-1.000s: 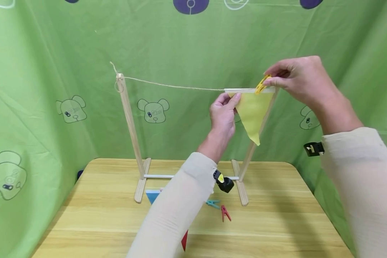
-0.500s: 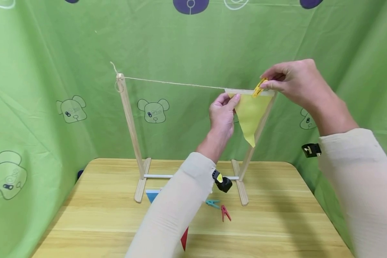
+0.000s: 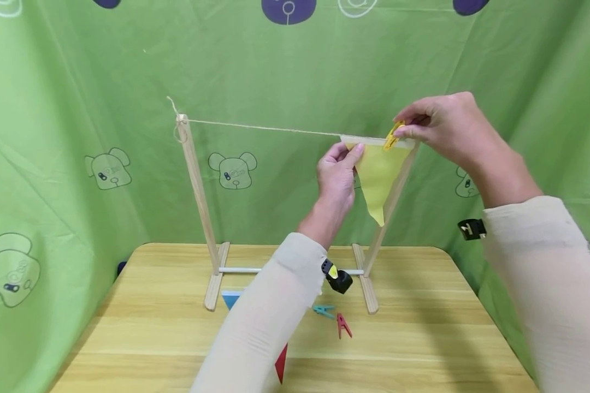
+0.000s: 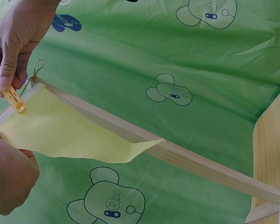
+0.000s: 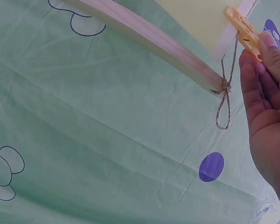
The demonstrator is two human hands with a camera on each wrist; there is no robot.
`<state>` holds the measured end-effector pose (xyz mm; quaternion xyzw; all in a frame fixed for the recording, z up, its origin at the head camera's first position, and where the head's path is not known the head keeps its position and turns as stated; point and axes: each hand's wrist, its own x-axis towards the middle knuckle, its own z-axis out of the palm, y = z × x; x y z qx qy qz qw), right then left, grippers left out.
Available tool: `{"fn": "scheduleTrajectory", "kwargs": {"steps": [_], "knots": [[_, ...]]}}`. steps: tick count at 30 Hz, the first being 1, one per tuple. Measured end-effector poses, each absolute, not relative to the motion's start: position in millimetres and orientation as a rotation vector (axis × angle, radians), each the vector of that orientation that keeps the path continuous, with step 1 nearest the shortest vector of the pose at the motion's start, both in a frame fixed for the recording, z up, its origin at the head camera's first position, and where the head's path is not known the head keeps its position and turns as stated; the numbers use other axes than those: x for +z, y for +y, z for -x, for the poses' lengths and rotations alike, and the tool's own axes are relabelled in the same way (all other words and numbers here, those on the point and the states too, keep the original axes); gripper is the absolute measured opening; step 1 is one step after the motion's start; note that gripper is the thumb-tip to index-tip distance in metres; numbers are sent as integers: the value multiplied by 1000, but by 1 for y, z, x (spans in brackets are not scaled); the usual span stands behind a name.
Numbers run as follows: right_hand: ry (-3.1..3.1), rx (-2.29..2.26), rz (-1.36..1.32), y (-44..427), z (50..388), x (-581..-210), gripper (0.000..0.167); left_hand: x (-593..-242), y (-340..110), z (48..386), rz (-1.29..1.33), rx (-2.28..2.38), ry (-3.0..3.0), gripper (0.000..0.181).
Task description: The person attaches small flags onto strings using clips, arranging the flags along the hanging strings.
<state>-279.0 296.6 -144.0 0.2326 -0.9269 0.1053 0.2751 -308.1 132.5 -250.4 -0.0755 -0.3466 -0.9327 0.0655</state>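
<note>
A yellow triangular pennant (image 3: 379,173) with a white top band hangs at the right end of a twine line (image 3: 270,129). My left hand (image 3: 336,173) pinches the band's left corner between thumb and fingers. With thumb and fingertips my right hand (image 3: 442,123) grips a yellow clothespin (image 3: 392,136), whose jaws lie over the white band near its right end. In the right wrist view the clothespin (image 5: 243,33) crosses the band's edge beside the knotted twine (image 5: 226,86) at the post top. The left wrist view shows the pennant (image 4: 74,130) with its tip curling near the post.
Two wooden posts, left (image 3: 196,191) and right (image 3: 393,202), stand on feet joined by a white rod (image 3: 241,269). On the wooden table (image 3: 413,338) lie a teal clothespin (image 3: 323,311), a red clothespin (image 3: 343,326), a blue pennant (image 3: 230,298) and a red pennant (image 3: 281,364), partly behind my left sleeve.
My right hand has shifted slightly left and down with the clothespin. The twine, sagging earlier, is now straighter, and the pennant's tip has swung left.
</note>
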Motion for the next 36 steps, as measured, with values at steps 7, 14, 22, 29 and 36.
{"fn": "scheduleTrajectory", "kwargs": {"steps": [7, 14, 22, 29, 36], "knots": [[-2495, 252, -632, 296, 279, -143, 25, -250, 133, 308, 236, -2816, -1029, 24], [-2527, 267, -634, 296, 279, -145, 30, -252, 132, 309, 218, -2824, -1022, 22], [-2568, 247, -634, 294, 279, -146, 34, -253, 129, 310, 213, -2809, -1063, 22], [-2555, 244, -651, 294, 280, -149, 33, -255, 129, 313, 180, -2777, -1125, 23], [-2561, 271, -661, 293, 281, -149, 35, -255, 127, 314, 180, -2766, -1170, 19]]}}
